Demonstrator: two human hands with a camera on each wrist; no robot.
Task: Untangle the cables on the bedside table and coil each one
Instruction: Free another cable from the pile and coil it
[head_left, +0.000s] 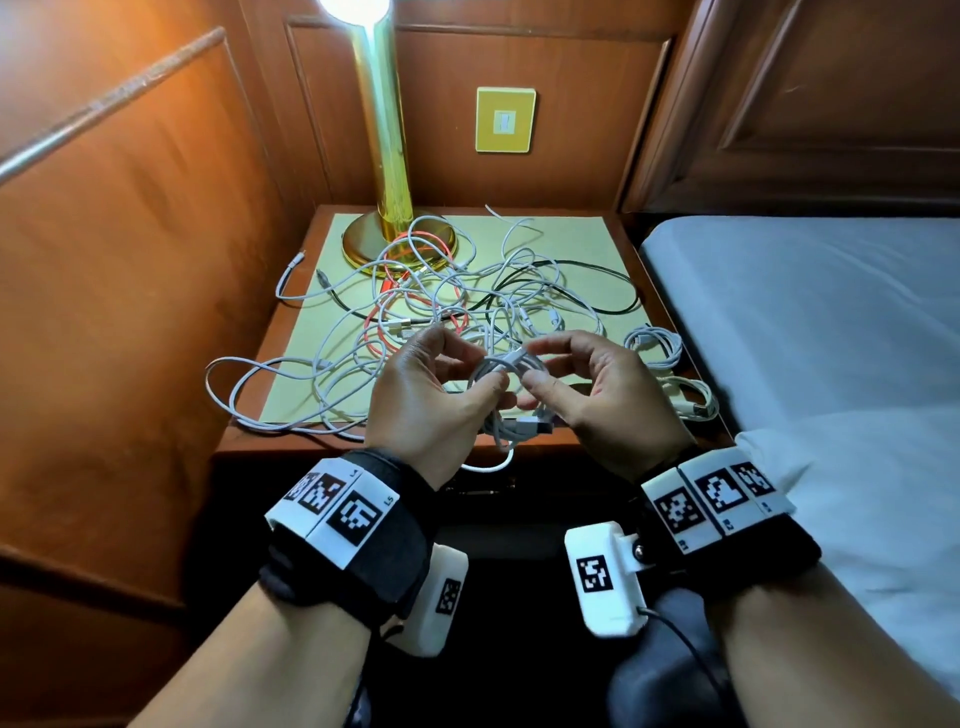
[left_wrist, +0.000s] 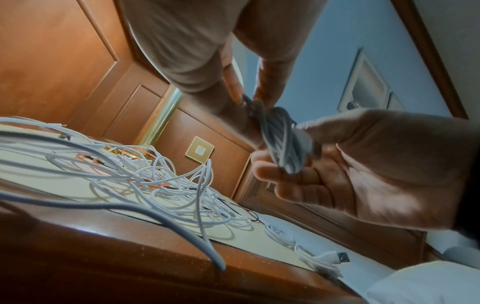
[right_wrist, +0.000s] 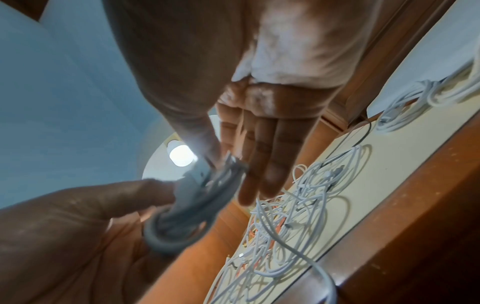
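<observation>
Above the table's (head_left: 249, 431) near edge, both hands pinch one white coil (head_left: 511, 371), held between them. The left hand (head_left: 426, 400) clamps the loops with thumb and curled fingers; the right hand (head_left: 602, 395) pinches the plug end at the top, other fingers fairly straight. The coil hangs roughly upright, right fingertips nearer its free end. The tangle (head_left: 441, 306) lies beyond; two coiled cables (head_left: 670, 369) sit right.
</observation>
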